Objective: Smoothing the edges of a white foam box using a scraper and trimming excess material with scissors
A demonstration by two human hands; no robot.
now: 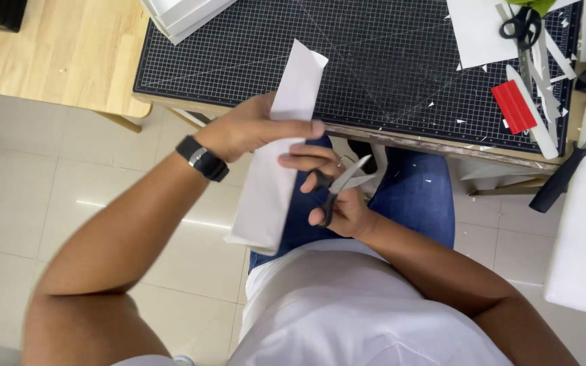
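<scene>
Two hands above lap: left hand [242,129] pinches white paper strip [276,169]; right hand [337,200] grips black-handled scissors [337,186], blades parted.

No packages, labels or signs are to be seen here. No screen is shown lit or facing the camera either.

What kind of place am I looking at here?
Likely a craft or paper-cutting workstation: a gridded cutting mat littered with paper scraps, spare scissors on it, and hands cutting a paper strip.
</scene>
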